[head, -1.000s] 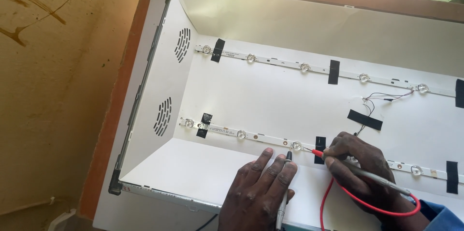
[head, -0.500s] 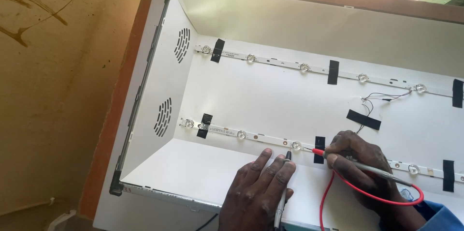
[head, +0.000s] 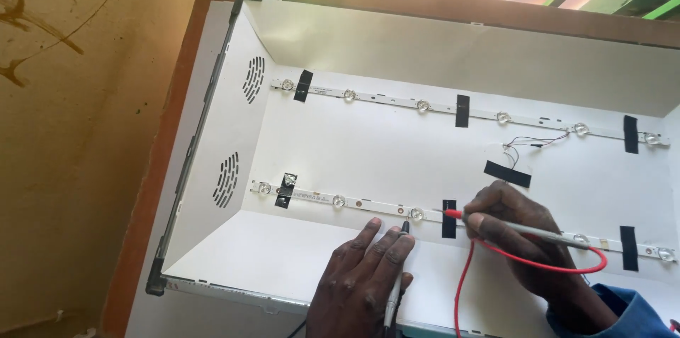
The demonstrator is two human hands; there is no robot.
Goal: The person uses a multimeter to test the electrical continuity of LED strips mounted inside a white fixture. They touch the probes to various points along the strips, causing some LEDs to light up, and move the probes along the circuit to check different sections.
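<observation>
We press a black probe (head: 400, 253) with our left hand (head: 358, 285) and a red probe (head: 496, 221) with our right hand (head: 528, 239) onto the lower light strip (head: 354, 203) near the white panel's (head: 397, 147) front edge

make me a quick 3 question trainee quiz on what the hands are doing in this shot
1. True or false: the right hand holds the red-tipped probe.
2. Which strip do both probe tips touch: A) upper LED strip B) lower LED strip?
3. What colour is the tip of the probe under the left hand?

Key: 1 true; 2 B; 3 black.
</observation>
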